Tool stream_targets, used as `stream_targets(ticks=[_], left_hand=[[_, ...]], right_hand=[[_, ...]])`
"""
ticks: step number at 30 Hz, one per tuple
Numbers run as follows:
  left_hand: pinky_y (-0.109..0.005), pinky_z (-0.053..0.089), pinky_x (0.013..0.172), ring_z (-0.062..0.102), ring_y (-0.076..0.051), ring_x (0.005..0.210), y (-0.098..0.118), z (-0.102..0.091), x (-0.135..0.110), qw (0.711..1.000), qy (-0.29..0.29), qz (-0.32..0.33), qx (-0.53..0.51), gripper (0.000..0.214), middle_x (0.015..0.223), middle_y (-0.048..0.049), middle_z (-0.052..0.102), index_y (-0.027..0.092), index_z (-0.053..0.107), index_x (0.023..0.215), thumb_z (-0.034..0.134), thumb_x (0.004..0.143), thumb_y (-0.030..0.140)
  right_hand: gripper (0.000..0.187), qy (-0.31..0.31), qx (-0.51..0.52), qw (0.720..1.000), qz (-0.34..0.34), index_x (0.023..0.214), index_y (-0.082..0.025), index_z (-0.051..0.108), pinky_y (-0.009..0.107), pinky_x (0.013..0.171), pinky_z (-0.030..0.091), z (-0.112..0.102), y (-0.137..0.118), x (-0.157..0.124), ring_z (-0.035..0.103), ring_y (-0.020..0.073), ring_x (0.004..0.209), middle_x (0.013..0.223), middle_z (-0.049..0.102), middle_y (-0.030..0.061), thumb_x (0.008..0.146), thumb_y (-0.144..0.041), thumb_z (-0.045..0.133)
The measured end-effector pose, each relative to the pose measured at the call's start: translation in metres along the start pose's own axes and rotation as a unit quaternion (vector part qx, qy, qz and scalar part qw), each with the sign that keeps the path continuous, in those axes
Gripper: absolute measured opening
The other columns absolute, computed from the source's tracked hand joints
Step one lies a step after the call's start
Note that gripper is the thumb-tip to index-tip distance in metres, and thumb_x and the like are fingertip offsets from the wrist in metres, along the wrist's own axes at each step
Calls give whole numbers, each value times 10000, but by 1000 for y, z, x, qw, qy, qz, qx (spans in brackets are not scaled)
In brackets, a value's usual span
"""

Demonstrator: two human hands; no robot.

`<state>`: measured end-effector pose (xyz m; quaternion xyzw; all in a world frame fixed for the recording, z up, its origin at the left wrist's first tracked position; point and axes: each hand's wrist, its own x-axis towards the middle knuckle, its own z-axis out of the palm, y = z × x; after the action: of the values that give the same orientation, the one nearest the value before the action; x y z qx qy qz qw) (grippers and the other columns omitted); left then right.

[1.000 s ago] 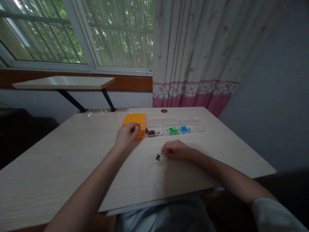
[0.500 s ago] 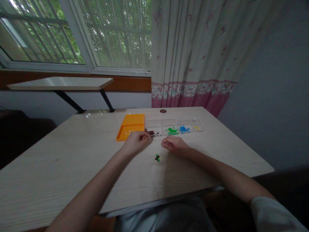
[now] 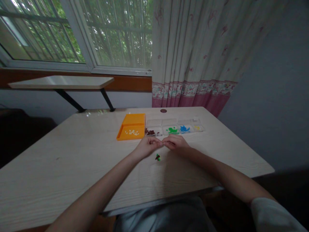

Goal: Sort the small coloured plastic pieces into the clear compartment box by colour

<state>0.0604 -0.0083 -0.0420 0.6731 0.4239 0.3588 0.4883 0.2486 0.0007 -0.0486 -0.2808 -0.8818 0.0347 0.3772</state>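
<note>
My left hand and my right hand meet fingertip to fingertip above the table, just in front of the boxes. Both are closed in a pinch, and whatever sits between the fingers is too small to make out. On the tabletop below them lies a little cluster of green and brown pieces. Behind my left hand are brown pieces in a clear box. Green pieces and blue pieces fill the neighbouring clear boxes behind my right hand.
An open orange box holding white pieces stands left of the clear boxes. Yellow pieces lie in the rightmost clear box. A raised shelf on black legs is at the back left. A round dark disc sits near the back edge.
My left hand has moved right, away from the brown pieces, and its fingertips now meet those of my right hand. The white pieces are uncovered. My right hand has hardly moved.
</note>
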Motion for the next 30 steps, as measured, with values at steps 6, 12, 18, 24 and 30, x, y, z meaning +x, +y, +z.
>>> stream_targets(ticks=[6,12,18,24,30], left_hand=[[-193,307,489,433,-73,499,1,1,0,1000,-6,1,-31,384,580,-24,588,72,664,708,651,614,444],[-206,351,541,481,-85,545,6,1,-2,996,-10,-7,-86,374,624,-33,616,86,662,706,681,590,442],[-186,308,486,442,-67,512,4,0,-2,995,-27,-17,-93,392,602,-22,595,85,661,711,685,582,454],[-178,277,457,393,-54,469,1,-5,-1,999,-32,-2,-33,358,540,2,539,77,642,695,638,635,430],[-157,298,462,426,-64,501,10,-29,-8,976,-157,51,145,220,578,-2,559,104,651,758,573,718,306]], right_hand=[[125,10,42,999,20,827,-187,632,172,535,386,-1,-4,1,485,70,541,657,583,1,778,-252,538],[134,35,48,998,25,803,-176,642,175,505,373,0,-3,2,436,65,492,610,561,-5,763,-274,560],[128,27,63,997,44,799,-184,641,169,481,361,0,-4,2,422,58,481,613,557,-10,757,-272,556],[112,40,45,998,31,788,-181,628,175,495,373,-1,-4,2,447,66,505,606,558,-8,763,-256,548],[99,113,13,993,10,798,-169,619,192,516,392,-14,3,2,464,77,531,626,559,9,777,-221,537]])
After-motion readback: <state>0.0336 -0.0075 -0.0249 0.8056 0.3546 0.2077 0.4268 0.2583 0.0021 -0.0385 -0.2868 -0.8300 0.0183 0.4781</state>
